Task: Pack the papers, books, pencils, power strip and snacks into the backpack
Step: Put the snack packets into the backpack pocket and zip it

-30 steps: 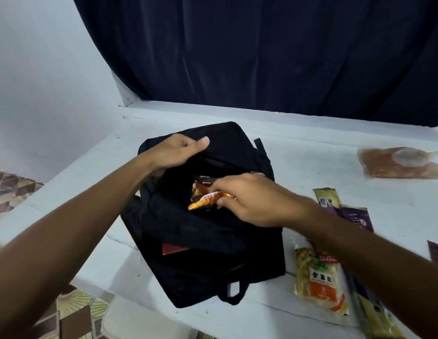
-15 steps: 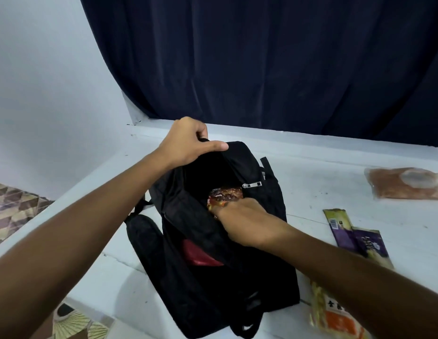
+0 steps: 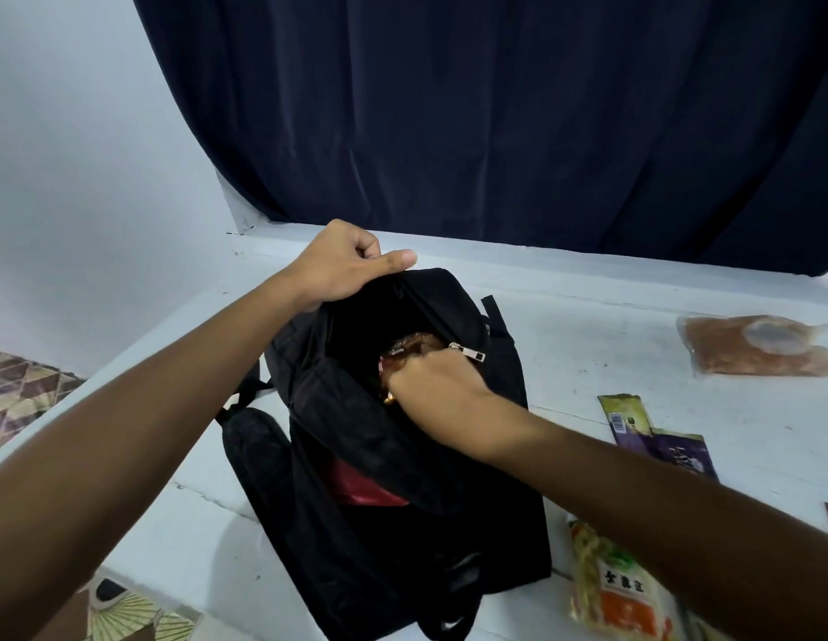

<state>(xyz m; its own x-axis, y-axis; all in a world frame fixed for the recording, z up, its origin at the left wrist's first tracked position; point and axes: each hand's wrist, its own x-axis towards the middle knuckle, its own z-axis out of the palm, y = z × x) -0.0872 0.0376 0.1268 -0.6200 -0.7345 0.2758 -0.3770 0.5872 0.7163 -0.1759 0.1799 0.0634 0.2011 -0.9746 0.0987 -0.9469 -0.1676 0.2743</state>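
Observation:
A black backpack (image 3: pixel 402 492) lies on the white table (image 3: pixel 587 326) with its top compartment unzipped. My left hand (image 3: pixel 342 266) grips the far rim of the opening and holds it up. My right hand (image 3: pixel 437 386) reaches into the opening and grips a brown and orange snack packet (image 3: pixel 409 347), which is partly inside the bag. A red item (image 3: pixel 365 488) shows in a lower pocket. To the right lie more snacks: a yellow and orange packet (image 3: pixel 620 589), a purple packet (image 3: pixel 680 455) and a green and purple one (image 3: pixel 627 416).
A clear bag of brownish food (image 3: pixel 754 347) lies at the far right of the table. A dark blue curtain (image 3: pixel 495 108) hangs behind the table, with a white wall on the left. Patterned floor tiles (image 3: pixel 19 390) show past the table's left edge.
My right hand has pushed the snack packet from the bag's mouth deeper into the compartment. My left hand has lifted the rim higher, pulling the opening wider.

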